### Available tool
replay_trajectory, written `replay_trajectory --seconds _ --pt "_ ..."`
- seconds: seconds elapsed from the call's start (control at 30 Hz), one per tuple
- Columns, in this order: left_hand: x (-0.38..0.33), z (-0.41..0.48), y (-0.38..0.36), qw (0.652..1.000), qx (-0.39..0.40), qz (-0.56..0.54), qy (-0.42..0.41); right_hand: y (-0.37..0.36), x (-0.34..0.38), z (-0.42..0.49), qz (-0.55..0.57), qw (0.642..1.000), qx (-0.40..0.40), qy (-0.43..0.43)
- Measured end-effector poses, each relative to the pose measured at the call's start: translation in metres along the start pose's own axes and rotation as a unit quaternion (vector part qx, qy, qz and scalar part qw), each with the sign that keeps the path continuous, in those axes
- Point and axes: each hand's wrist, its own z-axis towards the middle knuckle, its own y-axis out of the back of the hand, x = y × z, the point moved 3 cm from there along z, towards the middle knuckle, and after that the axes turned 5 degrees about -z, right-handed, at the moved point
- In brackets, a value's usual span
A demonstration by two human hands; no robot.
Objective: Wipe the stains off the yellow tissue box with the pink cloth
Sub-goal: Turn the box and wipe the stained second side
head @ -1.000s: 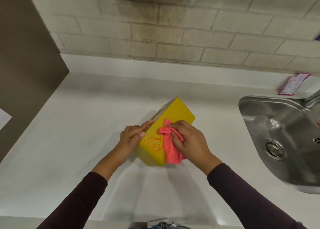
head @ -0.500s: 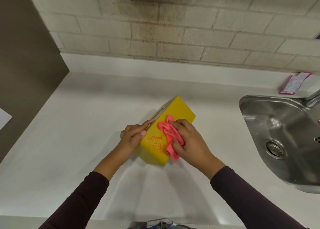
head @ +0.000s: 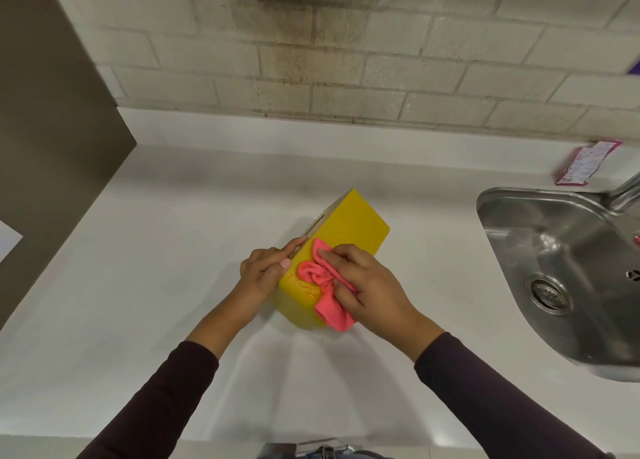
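Note:
The yellow tissue box [head: 349, 224] lies on its side on the white counter [head: 138, 268], its slotted face turned left. My left hand [head: 265, 275] grips the box's near left edge, index finger along the slot side. My right hand [head: 363, 285] presses the bunched pink cloth [head: 320, 282] onto the box's upward yellow face. The cloth covers most of the orange stain marks [head: 308, 289]; only a few thin orange lines show at the cloth's lower left edge.
A steel sink [head: 561, 271] with a drain sits to the right, its tap [head: 623, 191] at the far right. A pink-and-white sachet [head: 585, 162] lies on the back ledge. A brick wall runs behind; a dark panel [head: 52, 129] stands at the left.
My right hand has slid the pink cloth leftward across the yellow face, over the orange marks that showed before. The left hand and the box have stayed put.

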Motion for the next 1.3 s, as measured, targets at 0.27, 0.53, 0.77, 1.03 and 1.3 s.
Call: replay_trajectory --seconds 0.27,0.53,0.77,1.03,1.3 --pt "0.006 0.001 0.000 1.000 -0.007 -0.019 0.009 0.008 -0.013 0.014 0.029 0.990 -0.084 -0.105" --pt "0.003 0.000 0.001 0.999 -0.013 -0.042 0.029 -0.006 0.018 0.006 0.026 0.995 -0.081 -0.048" --pt "-0.004 -0.001 0.001 0.999 -0.006 -0.024 0.035 0.008 -0.008 0.009 0.027 0.988 -0.113 -0.098" --pt "-0.024 -0.006 0.001 0.987 -0.104 -0.085 0.090 -0.011 0.024 0.016 0.021 0.994 -0.096 -0.045" --pt "-0.032 0.002 0.000 0.992 -0.032 0.053 0.108 0.000 0.006 0.005 0.023 0.987 -0.119 -0.106"
